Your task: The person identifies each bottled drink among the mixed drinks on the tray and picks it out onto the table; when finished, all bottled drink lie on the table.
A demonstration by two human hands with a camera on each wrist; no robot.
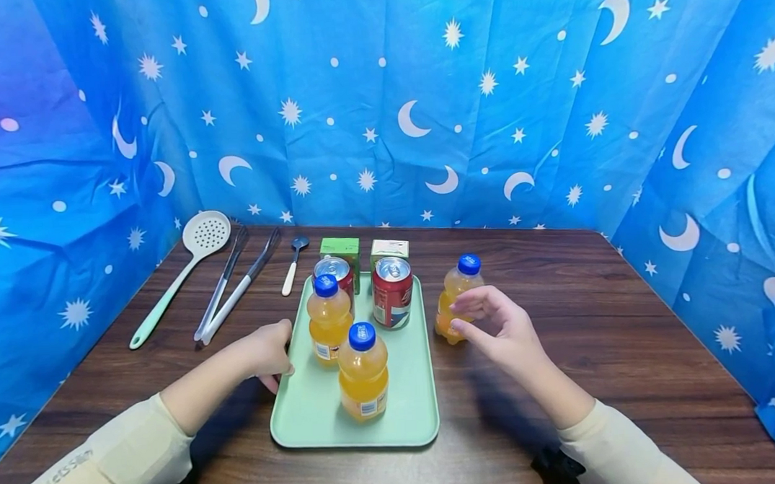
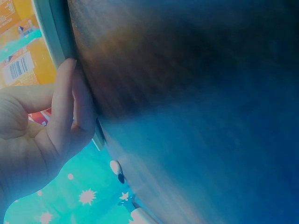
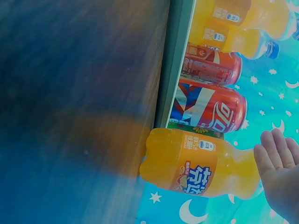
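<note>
My left hand (image 1: 269,352) is at the left rim of a light green tray (image 1: 408,407), its fingers gripping the edge. In the left wrist view, the left hand's fingers (image 2: 63,107) lie against that rim. On the tray stand two orange soda bottles (image 1: 364,380) with blue caps and two red soda cans (image 1: 393,294). A third orange soda bottle (image 1: 451,300) stands upright on the table, right of the tray. Beside it my right hand (image 1: 505,331) has thumb and fingers spread apart. In the right wrist view, its fingertips (image 3: 268,149) overlap the top of this bottle (image 3: 201,163).
Two small green boxes (image 1: 341,245) stand at the tray's far end. Left of the tray lie a slotted skimmer (image 1: 205,233), tongs (image 1: 236,288) and a small spoon (image 1: 291,271) on the dark wooden table (image 1: 591,298). Blue star-patterned cloth (image 1: 354,70) hangs around the table.
</note>
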